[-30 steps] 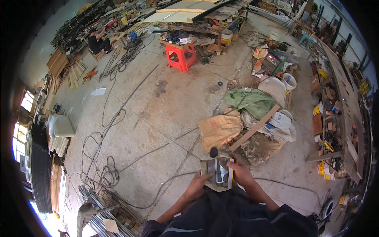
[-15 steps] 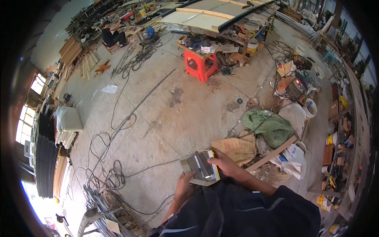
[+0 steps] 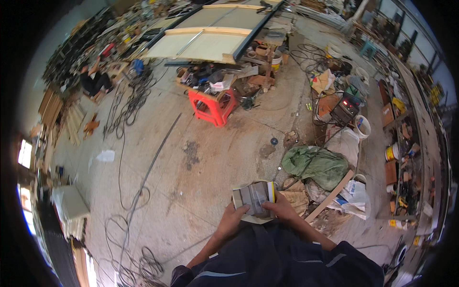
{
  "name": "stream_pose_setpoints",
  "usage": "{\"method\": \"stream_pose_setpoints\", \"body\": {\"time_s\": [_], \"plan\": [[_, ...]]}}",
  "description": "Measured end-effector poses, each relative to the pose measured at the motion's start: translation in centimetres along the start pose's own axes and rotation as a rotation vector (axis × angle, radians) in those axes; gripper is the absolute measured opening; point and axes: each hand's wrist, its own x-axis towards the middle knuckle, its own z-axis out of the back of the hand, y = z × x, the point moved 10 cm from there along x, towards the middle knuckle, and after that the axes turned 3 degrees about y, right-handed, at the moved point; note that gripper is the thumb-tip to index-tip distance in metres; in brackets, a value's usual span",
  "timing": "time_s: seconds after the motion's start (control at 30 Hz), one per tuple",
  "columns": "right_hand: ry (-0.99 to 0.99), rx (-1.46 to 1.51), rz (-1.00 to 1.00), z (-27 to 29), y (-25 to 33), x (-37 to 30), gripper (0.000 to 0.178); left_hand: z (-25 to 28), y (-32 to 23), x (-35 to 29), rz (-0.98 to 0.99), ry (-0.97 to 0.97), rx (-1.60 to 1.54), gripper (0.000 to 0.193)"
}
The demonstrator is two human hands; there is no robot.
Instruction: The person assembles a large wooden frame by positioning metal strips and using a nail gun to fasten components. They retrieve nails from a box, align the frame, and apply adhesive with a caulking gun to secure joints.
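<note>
Above the stained grey concrete workshop floor (image 3: 158,191), the left hand (image 3: 232,218) and right hand (image 3: 282,208) grip opposite sides of an open pale cardboard box (image 3: 237,197) before the dark jacket (image 3: 282,260), thumbs over its grey contents (image 3: 251,198), seemingly for steadiness.

The thumb of my right grip (image 3: 283,207) now lies lower, over the grey contents (image 3: 256,195), nearer the thumb of my left grip (image 3: 231,219). Between my grips, the open box (image 3: 237,196), slanted a moment ago, sits squarer to me.
</note>
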Motion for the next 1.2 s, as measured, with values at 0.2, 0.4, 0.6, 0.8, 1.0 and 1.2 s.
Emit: {"method": "stream_pose_setpoints", "body": {"time_s": [0.2,0.4,0.6,0.8,1.0,1.2], "plan": [[-0.302,0.374,-0.042,4.0,5.3,5.2,0.042,-2.5,-10.9,10.9,0.038,0.192,0.48,0.044],[-0.382,0.635,-0.005,9.0,6.5,10.5,0.043,-6.7,-19.8,18.2,-0.335,0.163,0.6,0.063],[-0.27,0.853,-0.04,13.1,10.9,21.6,0.055,-6.6,-24.5,30.3,-0.309,0.141,0.749,0.049],[-0.242,0.788,-0.052,21.0,19.4,32.3,0.053,-9.5,-31.6,40.4,-0.506,-0.092,0.796,0.044],[-0.267,0.754,-0.048,29.1,24.5,42.1,0.043,-11.8,-36.1,52.5,-0.284,-0.147,0.642,0.032],[-0.409,0.748,0.024,39.4,28.2,49.5,0.049,-17.6,-40.3,67.5,-0.345,0.011,0.924,0.033]]}}
